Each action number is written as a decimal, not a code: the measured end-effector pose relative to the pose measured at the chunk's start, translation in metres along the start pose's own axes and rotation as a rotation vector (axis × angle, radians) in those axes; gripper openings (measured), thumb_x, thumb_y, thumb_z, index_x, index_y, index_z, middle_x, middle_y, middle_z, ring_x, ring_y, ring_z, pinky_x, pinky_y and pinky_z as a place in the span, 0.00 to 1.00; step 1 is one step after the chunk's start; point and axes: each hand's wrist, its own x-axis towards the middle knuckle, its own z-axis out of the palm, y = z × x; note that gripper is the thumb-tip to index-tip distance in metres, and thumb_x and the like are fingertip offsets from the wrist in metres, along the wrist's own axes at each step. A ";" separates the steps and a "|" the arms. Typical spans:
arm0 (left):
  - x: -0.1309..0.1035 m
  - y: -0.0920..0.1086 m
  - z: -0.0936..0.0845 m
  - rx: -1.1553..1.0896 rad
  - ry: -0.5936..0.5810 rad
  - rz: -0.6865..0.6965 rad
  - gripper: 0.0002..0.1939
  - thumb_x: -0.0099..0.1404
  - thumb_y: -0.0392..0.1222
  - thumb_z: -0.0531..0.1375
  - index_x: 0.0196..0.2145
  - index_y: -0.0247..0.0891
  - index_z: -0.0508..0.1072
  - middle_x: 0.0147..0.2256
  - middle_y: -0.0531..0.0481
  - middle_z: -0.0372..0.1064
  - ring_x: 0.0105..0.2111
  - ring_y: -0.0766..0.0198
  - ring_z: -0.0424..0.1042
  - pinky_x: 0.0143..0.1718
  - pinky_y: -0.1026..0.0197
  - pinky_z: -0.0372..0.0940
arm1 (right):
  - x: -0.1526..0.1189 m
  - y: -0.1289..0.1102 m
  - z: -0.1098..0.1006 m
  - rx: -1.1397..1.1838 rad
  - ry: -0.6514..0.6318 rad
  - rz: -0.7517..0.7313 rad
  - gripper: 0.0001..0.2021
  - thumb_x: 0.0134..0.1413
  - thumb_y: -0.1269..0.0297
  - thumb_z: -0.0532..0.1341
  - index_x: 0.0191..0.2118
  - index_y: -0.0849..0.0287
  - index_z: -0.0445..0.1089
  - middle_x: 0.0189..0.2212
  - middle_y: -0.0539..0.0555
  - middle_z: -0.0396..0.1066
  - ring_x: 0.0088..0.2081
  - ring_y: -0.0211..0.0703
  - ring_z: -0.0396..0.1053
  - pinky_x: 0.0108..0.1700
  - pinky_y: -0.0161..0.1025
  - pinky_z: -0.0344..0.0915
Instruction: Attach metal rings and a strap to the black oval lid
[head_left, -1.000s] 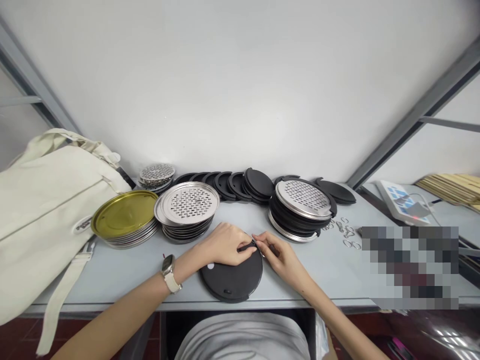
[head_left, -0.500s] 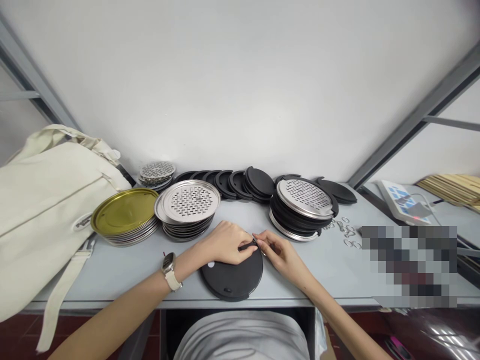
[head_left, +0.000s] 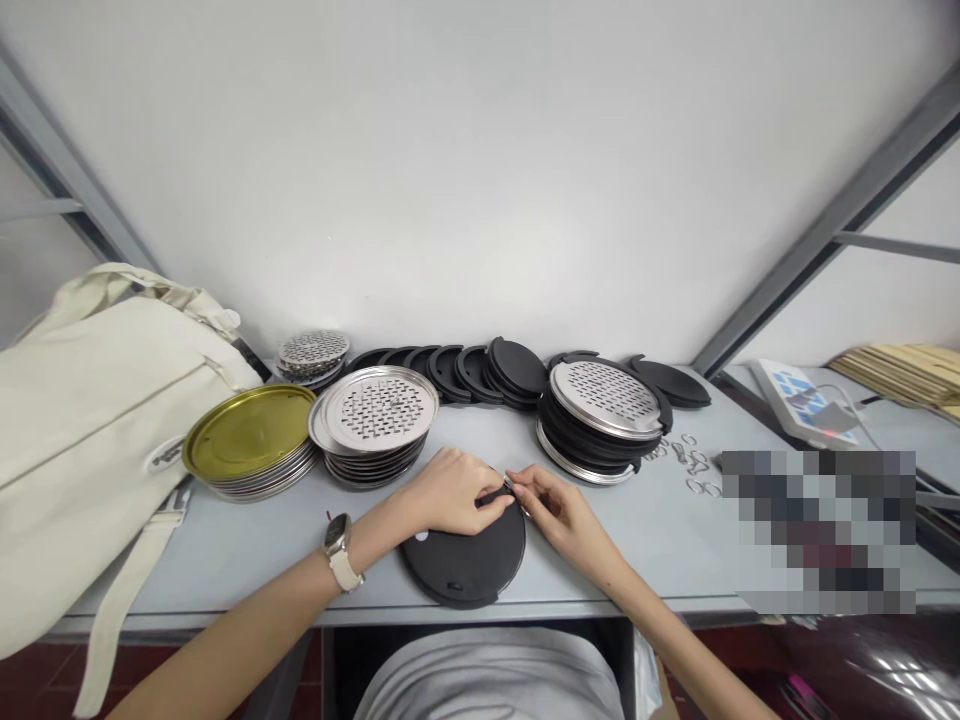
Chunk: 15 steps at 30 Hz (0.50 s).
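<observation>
A round black disc (head_left: 469,570) lies flat near the table's front edge, with a small dark knob on its near part. My left hand (head_left: 457,492) rests over its far side, thumb and fingers closed on a short black strip (head_left: 493,495). Against the end of that strip, my right hand (head_left: 555,510) pinches a small silvery metal piece, mostly hidden by the fingertips. The fingertips of both hands almost meet at the disc's far right rim.
Left are a cream backpack (head_left: 97,430), gold lids (head_left: 255,430) and stacked perforated metal discs (head_left: 382,408). Black discs (head_left: 517,368) line the wall. A mixed stack (head_left: 606,400) stands beyond my right hand, beside loose metal rings (head_left: 696,460). A blurred patch covers the right side.
Both hands hold nearly the same pose, with the right fingertips shifting slightly at the strip's end. The whole view has tilted a little.
</observation>
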 end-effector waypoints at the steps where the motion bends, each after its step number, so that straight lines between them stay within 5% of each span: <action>1: 0.000 0.001 -0.001 -0.001 0.004 -0.001 0.17 0.64 0.47 0.56 0.20 0.37 0.68 0.21 0.52 0.68 0.20 0.66 0.63 0.23 0.61 0.42 | 0.000 0.002 0.000 0.001 0.005 0.005 0.14 0.64 0.54 0.54 0.39 0.60 0.68 0.25 0.48 0.62 0.28 0.38 0.60 0.31 0.33 0.58; 15: -0.001 0.002 0.000 0.013 0.013 -0.001 0.17 0.65 0.47 0.55 0.22 0.37 0.68 0.21 0.52 0.69 0.21 0.66 0.64 0.23 0.61 0.43 | -0.002 0.007 -0.001 -0.038 0.046 0.020 0.15 0.63 0.55 0.54 0.47 0.60 0.67 0.23 0.46 0.59 0.26 0.38 0.59 0.29 0.34 0.58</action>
